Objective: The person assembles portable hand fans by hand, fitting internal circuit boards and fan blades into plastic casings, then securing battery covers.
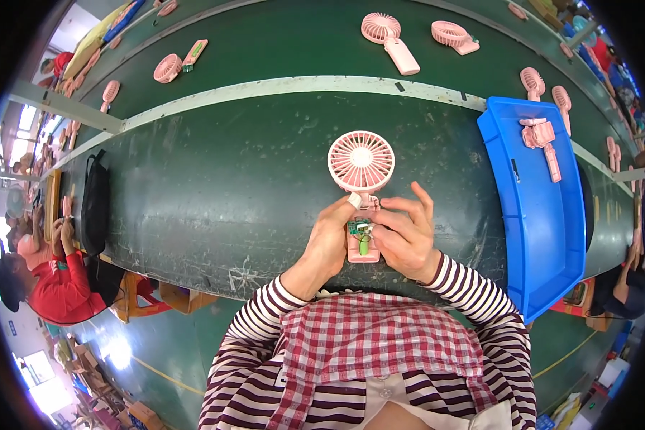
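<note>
A pink handheld fan (361, 159) lies before me with its round grille away from me and its handle toward me. The opened handle (363, 258) shows a green circuit board (358, 228) with thin wires and a green part (364, 246) below it. My left hand (326, 244) is closed on the fan's neck and the handle's left side; a white wrap covers one fingertip. From the right, my right hand (408, 236) has its fingers bent against the neck and the board's edge, with its fingertips pressed together there. What lies between those fingertips is too small to make out.
A blue tray (505, 208) stands at the right, holding pink fan parts (541, 136). Beyond a pale rail (265, 87) lie more pink fans (390, 43) on a green surface. A black bag (94, 204) and a person in red (68, 287) are at the left.
</note>
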